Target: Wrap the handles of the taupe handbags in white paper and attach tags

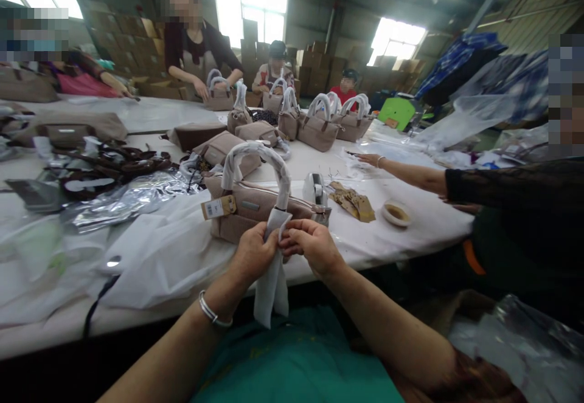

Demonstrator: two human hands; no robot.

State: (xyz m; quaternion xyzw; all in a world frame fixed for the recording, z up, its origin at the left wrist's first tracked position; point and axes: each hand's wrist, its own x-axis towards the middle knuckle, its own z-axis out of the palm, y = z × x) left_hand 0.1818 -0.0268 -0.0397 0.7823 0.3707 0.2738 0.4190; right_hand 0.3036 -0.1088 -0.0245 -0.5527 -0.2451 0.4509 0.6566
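In front of me at the table edge stands a taupe handbag [249, 214] with a brown paper tag [219, 208] hanging on its left side. White wrapping covers its arched handle [260, 149]. At the right foot of the handle, my left hand [256, 251] is closed on a strip of white wrapping paper [270, 293], whose loose end hangs below the table edge. My right hand [312, 246] pinches the same strip from the other side, fingertips close to my left thumb. The handle's lower right end is partly hidden behind the paper and my fingers.
A tape dispenser [316, 189], brown tags [353, 202] and a tape roll [396, 214] lie right of the bag. White sheets [155, 257] and dark straps [114, 166] cover the left. Wrapped-handle bags [319, 129] stand farther back. A co-worker's arm [410, 175] reaches in from the right.
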